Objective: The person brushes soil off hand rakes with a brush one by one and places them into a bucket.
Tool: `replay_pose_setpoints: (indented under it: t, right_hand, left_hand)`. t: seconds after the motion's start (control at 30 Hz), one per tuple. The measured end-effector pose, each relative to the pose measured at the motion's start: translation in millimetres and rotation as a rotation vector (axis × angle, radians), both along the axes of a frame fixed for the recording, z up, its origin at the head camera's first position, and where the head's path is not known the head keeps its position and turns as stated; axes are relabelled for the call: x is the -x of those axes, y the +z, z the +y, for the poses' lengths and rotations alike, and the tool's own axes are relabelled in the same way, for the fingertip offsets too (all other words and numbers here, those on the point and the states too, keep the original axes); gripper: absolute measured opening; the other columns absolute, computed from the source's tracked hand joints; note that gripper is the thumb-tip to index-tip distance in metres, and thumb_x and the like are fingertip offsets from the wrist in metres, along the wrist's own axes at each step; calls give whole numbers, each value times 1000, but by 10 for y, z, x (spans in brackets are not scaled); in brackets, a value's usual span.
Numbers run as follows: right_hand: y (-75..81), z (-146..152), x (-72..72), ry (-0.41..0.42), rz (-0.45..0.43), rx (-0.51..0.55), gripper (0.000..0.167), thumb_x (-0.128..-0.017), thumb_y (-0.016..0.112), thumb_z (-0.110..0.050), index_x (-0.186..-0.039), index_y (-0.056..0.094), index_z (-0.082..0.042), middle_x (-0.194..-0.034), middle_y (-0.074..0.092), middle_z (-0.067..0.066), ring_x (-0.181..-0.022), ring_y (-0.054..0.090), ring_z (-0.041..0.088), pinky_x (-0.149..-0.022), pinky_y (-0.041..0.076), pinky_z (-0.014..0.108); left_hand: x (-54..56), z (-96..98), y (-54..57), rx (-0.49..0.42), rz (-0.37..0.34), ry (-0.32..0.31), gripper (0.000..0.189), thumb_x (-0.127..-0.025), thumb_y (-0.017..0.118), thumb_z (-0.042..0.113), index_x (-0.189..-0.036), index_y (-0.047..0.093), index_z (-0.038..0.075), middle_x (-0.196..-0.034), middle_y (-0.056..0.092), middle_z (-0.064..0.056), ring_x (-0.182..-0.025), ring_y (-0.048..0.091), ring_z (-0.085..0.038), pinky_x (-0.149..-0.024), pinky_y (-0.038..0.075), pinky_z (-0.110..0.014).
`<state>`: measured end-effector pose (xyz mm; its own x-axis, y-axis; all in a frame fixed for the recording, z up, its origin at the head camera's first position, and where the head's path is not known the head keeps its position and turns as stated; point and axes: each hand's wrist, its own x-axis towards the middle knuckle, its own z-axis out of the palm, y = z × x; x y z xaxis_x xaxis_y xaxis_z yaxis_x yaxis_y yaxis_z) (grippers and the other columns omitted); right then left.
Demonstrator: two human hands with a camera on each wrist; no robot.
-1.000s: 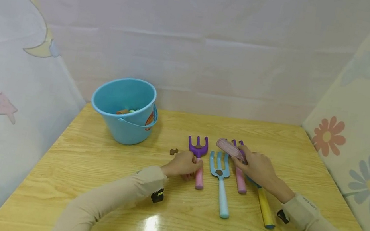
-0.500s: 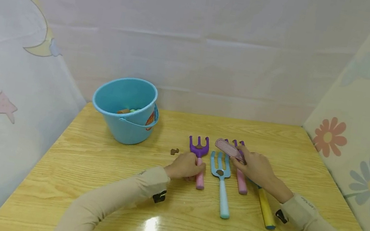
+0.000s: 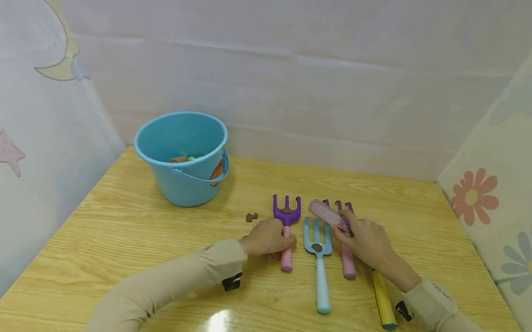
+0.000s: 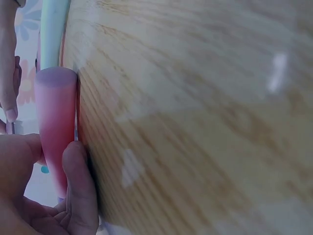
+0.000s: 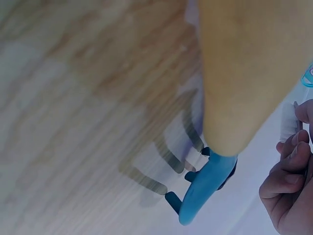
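In the head view my left hand [image 3: 267, 237] grips the pink handle of a purple three-pronged toy hand rake [image 3: 287, 214] lying on the table. The left wrist view shows its fingers on both sides of that pink handle [image 4: 56, 117]. A brown piece lies on the rake's head. My right hand [image 3: 368, 241] holds a pink brush [image 3: 325, 212] just above the tools. In the right wrist view the brush's white bristles [image 5: 289, 122] show beside the curled fingers. Between the hands lies a light blue hand fork [image 3: 322, 285] with a brown piece [image 3: 317, 248] on it.
Another purple rake with a pink handle [image 3: 347, 263] lies under the brush. A blue rake with a yellow handle [image 3: 383, 300] lies right of it, partly hidden. Small brown pieces [image 3: 251, 217] lie near the left hand. A blue bucket [image 3: 189, 189] holding several items stands back left.
My left hand has shifted slightly right and closed further round the pink rake handle. The right hand with the brush has hardly moved.
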<state>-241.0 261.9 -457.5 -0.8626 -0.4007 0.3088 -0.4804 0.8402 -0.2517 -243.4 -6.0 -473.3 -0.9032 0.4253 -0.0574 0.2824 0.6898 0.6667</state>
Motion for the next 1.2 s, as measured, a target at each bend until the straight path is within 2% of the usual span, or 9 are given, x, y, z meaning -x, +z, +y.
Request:
replay_pose_setpoints:
  t: [0.27,0.37,0.47,0.57,0.77,1.0,1.07,1.2]
  right_hand:
    - [44,-15,-10,2,-3,-11,45,-93,68,-32,-122,60,2,-50,33,-7,-43,26,5,-39,21,21]
    - [55,-22,-21,9,4,-12,44,-93,68,-32,-121,60,1,-51,33,-7,-43,27,5,-39,21,21]
    - [61,-25,-28,13,9,-16,44,-93,68,-32,-121,61,1,-51,33,-7,-43,27,5,-39,21,22]
    - [61,-27,-30,8,10,-22,45,-93,68,-33,-121,61,1,-51,33,-7,-43,27,5,-39,21,22]
    - [52,-35,-24,13,14,-20,45,-93,68,-33,-122,61,1,-50,32,-7,-43,27,5,-39,21,22]
    - [43,-38,-14,24,13,-20,46,-93,68,-34,-123,61,0,-50,32,-8,-43,26,5,-39,21,22]
    - [44,-43,-13,30,13,-19,46,-93,67,-34,-124,60,0,-50,31,-8,-42,25,5,-39,21,22]
    - [32,-49,-8,50,14,-13,45,-94,67,-33,-124,60,-1,-49,30,-9,-42,25,4,-39,20,21]
  left_hand:
    - [57,-3,-28,34,-49,49,43,-89,62,33,-52,48,16,-45,48,5,-37,46,-6,-37,37,-21]
    - [65,-32,14,-1,-107,60,39,-90,63,35,-59,49,15,-52,51,3,-42,48,-8,-40,41,-22]
    - [46,-65,78,-67,-209,68,34,-92,63,33,-67,57,10,-59,60,-3,-46,57,-13,-44,50,-27]
    - [29,-84,138,-95,-275,69,34,-94,61,32,-74,62,5,-63,64,-8,-47,61,-16,-48,55,-32]
    - [19,-109,197,-106,-343,71,33,-97,56,34,-84,60,3,-66,64,-10,-48,61,-17,-52,57,-35]
    - [27,-133,185,-62,-302,51,34,-98,54,34,-81,57,5,-63,61,-6,-48,58,-13,-50,54,-31]
    - [27,-136,183,-52,-308,56,33,-98,54,33,-83,57,5,-64,61,-6,-49,59,-15,-51,54,-31]
    - [30,-143,154,-29,-277,69,27,-97,56,30,-86,55,5,-72,58,-6,-55,56,-13,-51,50,-26]
